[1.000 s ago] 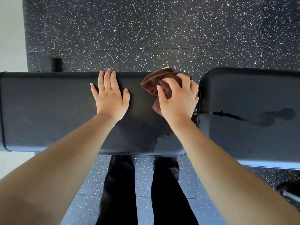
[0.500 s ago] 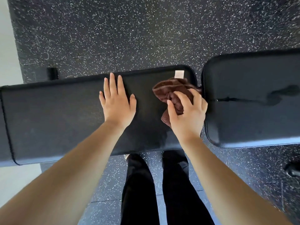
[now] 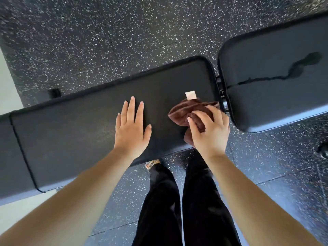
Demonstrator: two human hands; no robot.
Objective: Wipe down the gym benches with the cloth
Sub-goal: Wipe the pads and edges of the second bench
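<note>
A long black padded bench pad (image 3: pixel 74 132) runs across the view, tilted up to the right. My left hand (image 3: pixel 132 129) lies flat on it with straight fingers. Near the pad's right end my right hand (image 3: pixel 210 132) grips a bunched brown cloth (image 3: pixel 188 110), which rests on the pad and shows a pale tag. A second black pad (image 3: pixel 273 96) stands just right of a narrow gap, with a dark wet streak (image 3: pixel 287 73) across it.
Black speckled rubber floor (image 3: pixel 124 36) surrounds the bench. My legs in black trousers (image 3: pixel 179 203) stand close to the pad's near edge. A pale floor strip (image 3: pixel 7 86) lies at the left. A small dark object (image 3: pixel 324 150) sits at the right edge.
My right hand has drawn the cloth back from the pad's far edge toward its near edge at the right end. The view has tilted. My left hand stays flat in place.
</note>
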